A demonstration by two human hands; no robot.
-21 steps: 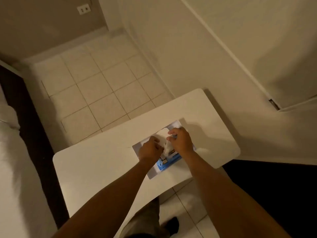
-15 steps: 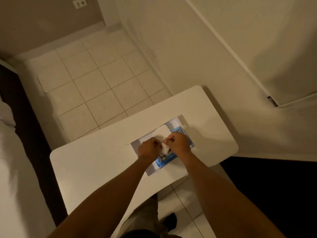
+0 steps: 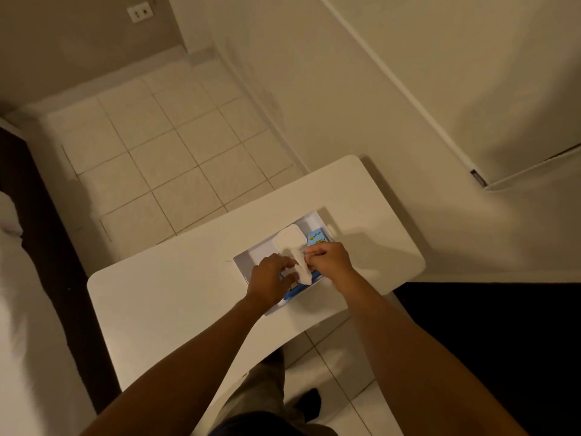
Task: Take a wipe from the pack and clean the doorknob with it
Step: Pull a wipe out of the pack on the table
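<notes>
A blue wipe pack (image 3: 316,239) lies in a shallow white tray (image 3: 248,261) on the small white table (image 3: 176,297). Its white flap lid (image 3: 290,238) stands open. A white wipe (image 3: 301,271) sticks out of the pack, partly drawn. My right hand (image 3: 328,259) pinches the wipe at its upper end. My left hand (image 3: 270,276) rests on the pack and touches the wipe from the left. The doorknob is not in view; only a door edge with a latch plate (image 3: 478,178) shows at the right.
A tiled floor (image 3: 163,165) stretches beyond the table. A bed with white bedding (image 3: 28,341) and a dark frame lies at the left. A wall runs along the right, with dark flooring (image 3: 490,335) below it. My leg and foot show under the table.
The wipe has come further out of the pack, pulled toward me by the right hand. The left hand has stayed on the pack. The camera shifted slightly.
</notes>
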